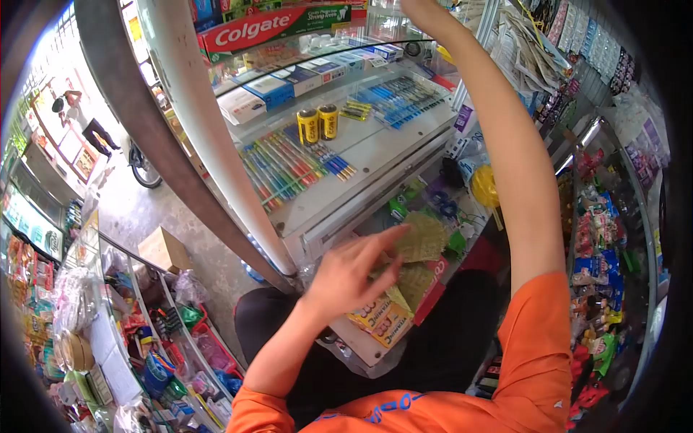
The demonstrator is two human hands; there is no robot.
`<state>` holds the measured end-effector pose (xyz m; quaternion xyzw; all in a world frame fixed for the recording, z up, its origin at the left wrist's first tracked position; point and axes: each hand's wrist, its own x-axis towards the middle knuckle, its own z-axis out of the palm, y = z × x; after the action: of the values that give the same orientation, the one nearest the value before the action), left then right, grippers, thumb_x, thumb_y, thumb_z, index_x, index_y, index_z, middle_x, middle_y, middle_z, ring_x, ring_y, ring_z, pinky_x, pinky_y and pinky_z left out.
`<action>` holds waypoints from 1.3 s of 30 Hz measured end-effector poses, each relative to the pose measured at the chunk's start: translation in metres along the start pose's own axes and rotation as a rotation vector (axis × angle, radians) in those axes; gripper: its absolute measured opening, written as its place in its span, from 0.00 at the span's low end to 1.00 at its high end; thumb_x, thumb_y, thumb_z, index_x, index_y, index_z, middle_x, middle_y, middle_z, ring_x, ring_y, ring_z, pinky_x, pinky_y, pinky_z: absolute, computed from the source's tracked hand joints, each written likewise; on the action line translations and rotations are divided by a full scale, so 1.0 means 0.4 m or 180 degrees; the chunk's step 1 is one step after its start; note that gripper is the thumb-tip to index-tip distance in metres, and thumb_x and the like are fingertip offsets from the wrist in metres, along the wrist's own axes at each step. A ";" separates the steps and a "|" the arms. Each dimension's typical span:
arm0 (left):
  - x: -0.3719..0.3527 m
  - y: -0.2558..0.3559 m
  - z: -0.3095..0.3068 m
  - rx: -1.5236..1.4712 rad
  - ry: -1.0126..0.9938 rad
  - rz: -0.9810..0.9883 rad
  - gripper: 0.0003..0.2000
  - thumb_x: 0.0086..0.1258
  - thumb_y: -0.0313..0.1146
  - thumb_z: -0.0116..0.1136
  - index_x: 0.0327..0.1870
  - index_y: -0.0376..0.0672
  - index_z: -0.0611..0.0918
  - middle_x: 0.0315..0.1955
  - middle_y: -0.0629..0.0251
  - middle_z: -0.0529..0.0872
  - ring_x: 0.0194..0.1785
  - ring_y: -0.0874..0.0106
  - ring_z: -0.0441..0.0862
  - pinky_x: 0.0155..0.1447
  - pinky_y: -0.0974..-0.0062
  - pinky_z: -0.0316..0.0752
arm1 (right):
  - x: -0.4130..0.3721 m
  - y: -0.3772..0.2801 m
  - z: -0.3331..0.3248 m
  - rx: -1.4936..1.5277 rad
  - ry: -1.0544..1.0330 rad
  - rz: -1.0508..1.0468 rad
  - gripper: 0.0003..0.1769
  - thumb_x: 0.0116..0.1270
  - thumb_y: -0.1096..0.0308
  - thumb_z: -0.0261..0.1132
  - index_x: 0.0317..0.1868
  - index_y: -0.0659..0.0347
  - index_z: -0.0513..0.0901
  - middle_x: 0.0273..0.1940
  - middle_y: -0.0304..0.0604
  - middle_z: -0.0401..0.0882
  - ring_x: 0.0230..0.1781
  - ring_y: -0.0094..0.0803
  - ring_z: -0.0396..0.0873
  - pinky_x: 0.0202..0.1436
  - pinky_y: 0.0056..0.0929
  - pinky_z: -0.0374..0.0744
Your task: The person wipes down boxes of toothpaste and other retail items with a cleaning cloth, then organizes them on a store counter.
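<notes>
The left hand (pixel 352 276) is held over a small stack of greenish-yellow patterned paper sheets (pixel 422 238), which are laid on the edge of a pale worktop (pixel 361 346) low in the middle of the view. Its grip is apart: the fingers (pixel 393 234) are stretched out and loosely spread, and the tip of the longest is laid against the near edge of the upper sheet. Nothing is clamped by it. Just below the sheets, flat yellow printed packets (pixel 382 317) are stacked, touching them.

The right hand (pixel 419 6) is raised far up, well apart from the left, and is cut off by the top edge of the view. Whether its grip is apart or together cannot be told. An orange sleeve (pixel 538 339) is worn on that arm.

Behind the sheets a glass display case (pixel 375 155) is seen. Inside it, rows of multicoloured pens (pixel 281 169) are laid out, two upright yellow-and-black batteries (pixel 317 124) are stood just beyond them, and a row of blue pens (pixel 401 97) is set further back. A red-and-green Colgate toothpaste box (pixel 274 25) is placed on top. A white slanted pole (pixel 209 144) is seen to the left of the case, and racks of bright snack packets (pixel 599 238) are hung at the right.
</notes>
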<state>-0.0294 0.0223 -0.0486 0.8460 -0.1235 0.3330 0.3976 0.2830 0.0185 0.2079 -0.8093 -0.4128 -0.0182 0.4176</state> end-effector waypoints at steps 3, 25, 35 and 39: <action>-0.003 -0.016 -0.010 -0.0063 0.0228 -0.0173 0.20 0.71 0.27 0.67 0.64 0.41 0.83 0.38 0.61 0.90 0.35 0.72 0.88 0.43 0.72 0.83 | -0.216 0.012 -0.012 0.0388 0.0796 -0.0737 0.41 0.84 0.34 0.45 0.83 0.55 0.63 0.81 0.52 0.62 0.81 0.45 0.61 0.81 0.45 0.63; -0.122 0.126 0.071 0.1695 -0.0960 -0.1232 0.21 0.69 0.38 0.72 0.57 0.37 0.83 0.49 0.52 0.85 0.50 0.53 0.84 0.56 0.59 0.79 | -0.671 0.433 0.073 0.0467 0.1251 0.0255 0.28 0.72 0.52 0.69 0.59 0.68 0.83 0.50 0.44 0.87 0.50 0.28 0.83 0.58 0.27 0.77; -0.086 0.071 0.112 0.1730 -0.0976 -0.1444 0.22 0.77 0.43 0.63 0.59 0.32 0.82 0.54 0.49 0.82 0.58 0.48 0.80 0.62 0.56 0.75 | -0.682 0.410 0.075 0.1044 0.1396 0.0176 0.17 0.72 0.56 0.67 0.49 0.63 0.84 0.44 0.36 0.85 0.44 0.22 0.79 0.52 0.24 0.75; -0.097 0.051 0.109 0.1678 -0.0898 -0.1319 0.20 0.78 0.43 0.62 0.59 0.35 0.82 0.54 0.50 0.82 0.59 0.48 0.80 0.63 0.55 0.75 | -0.675 0.421 0.079 0.1223 0.1195 0.0205 0.17 0.72 0.56 0.68 0.48 0.63 0.84 0.43 0.36 0.85 0.43 0.22 0.79 0.51 0.23 0.75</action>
<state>-0.0477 -0.0259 -0.0825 0.9641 0.0871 0.1458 0.2039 0.2101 -0.1881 -0.0251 -0.7104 -0.2980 -0.0760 0.6331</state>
